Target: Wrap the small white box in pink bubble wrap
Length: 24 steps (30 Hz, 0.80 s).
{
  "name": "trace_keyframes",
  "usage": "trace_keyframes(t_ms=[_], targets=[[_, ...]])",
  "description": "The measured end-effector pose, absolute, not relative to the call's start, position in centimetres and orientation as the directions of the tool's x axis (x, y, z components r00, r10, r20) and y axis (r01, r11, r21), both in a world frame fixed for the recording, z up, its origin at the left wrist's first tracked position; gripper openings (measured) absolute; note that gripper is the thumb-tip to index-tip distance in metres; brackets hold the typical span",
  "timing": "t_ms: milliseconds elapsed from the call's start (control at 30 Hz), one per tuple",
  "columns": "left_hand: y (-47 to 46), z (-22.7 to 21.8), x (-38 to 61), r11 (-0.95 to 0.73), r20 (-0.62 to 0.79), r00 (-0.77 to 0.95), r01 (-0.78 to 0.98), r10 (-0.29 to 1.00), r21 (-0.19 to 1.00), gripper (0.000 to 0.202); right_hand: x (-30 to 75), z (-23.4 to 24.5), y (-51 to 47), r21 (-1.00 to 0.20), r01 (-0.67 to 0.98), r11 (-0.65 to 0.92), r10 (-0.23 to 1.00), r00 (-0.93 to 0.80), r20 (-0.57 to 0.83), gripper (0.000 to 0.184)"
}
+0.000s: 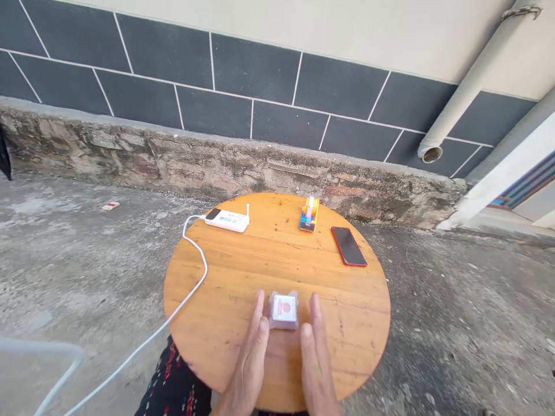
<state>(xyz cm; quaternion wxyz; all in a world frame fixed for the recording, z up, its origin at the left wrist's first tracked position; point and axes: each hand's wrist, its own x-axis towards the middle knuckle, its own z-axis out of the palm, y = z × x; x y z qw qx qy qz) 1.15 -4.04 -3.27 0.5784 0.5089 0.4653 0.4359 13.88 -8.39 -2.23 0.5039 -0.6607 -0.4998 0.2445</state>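
Note:
A small square box point(284, 309) in clear plastic wrap, white on top with red print, sits near the front of the round wooden table point(277, 266). My left hand point(251, 352) is held upright along the box's left side, fingers stretched out. On the other side, my right hand point(318, 352) mirrors it, fingers straight and palm facing the box. A narrow gap shows between the right hand and the box; whether the left fingers touch the wrap I cannot tell. Neither hand grips anything.
At the table's back left lies a white device with an antenna point(228, 220), its white cable point(200, 277) running off the left edge. An orange and blue tape dispenser point(309, 215) stands at the back, near a red-edged phone point(348, 247). A stone-based wall point(217, 167) rises behind.

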Motion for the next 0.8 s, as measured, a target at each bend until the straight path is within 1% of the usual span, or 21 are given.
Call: trace_keyframes(t_ms=[67, 133, 200, 367, 467, 633, 800], targets=[[-3.9, -3.2, 0.2, 0.071, -0.07, 0.09, -0.004, 0.994, 0.998, 0.059, 15.0, -2.3, -9.0, -0.921, 0.388, -0.021, 0.886, 0.434, 0.162, 0.054], [-3.7, -3.1, -0.4, 0.044, -0.043, 0.093, -0.008, 0.995, 0.999, 0.057, 15.7, -2.9, -9.7, -0.916, 0.401, -0.033, 0.883, 0.44, 0.161, 0.054], [-3.5, -3.1, -0.7, 0.031, -0.029, 0.103, -0.015, 0.994, 0.999, 0.056, 16.0, -3.8, -10.2, -0.894, 0.447, -0.029, 0.891, 0.418, 0.18, 0.053], [-3.0, -3.5, -0.2, 0.029, -0.027, 0.065, -0.029, 0.998, 0.999, 0.054, 15.8, -5.3, -10.3, -0.852, 0.523, -0.031, 0.891, 0.4, 0.214, 0.051], [-2.8, -3.8, -0.1, 0.031, -0.029, 0.076, -0.027, 0.997, 0.999, 0.052, 15.8, -5.6, -10.1, -0.832, 0.554, -0.019, 0.894, 0.382, 0.233, 0.051], [-2.7, -4.4, -0.2, -0.016, 0.009, 0.094, 0.075, 0.996, 0.997, 0.045, 15.8, -5.7, -10.0, -0.792, 0.609, -0.032, 0.893, 0.373, 0.251, 0.051], [-2.5, -4.3, 0.2, -0.047, 0.028, 0.143, 0.133, 0.989, 0.99, 0.045, 15.3, -6.0, -9.8, -0.723, 0.691, -0.025, 0.896, 0.336, 0.29, 0.051]])
